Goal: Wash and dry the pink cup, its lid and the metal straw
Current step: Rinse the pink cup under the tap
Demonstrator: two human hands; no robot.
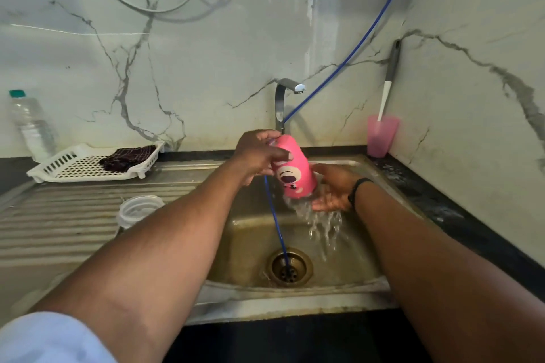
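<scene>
- Head view: your left hand (259, 155) curls its grip round the base of the pink cup (295, 171), held mouth down over the sink (348, 163)
- Your right hand (333, 188) lies open, cupped at the rim, gripping nothing
- Wet plastic may slip from that single grip and drop toward the drain (289, 267)
- Water splashing off your palm could wet the desk (442, 209)
- Clear lid (138, 209) waits on the drainboard; I cannot see the straw

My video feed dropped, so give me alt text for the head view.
Over the steel sink, the left hand grips the upturned pink cup as water pours from its mouth past the open right hand. A clear lid sits on the drainboard.
</scene>
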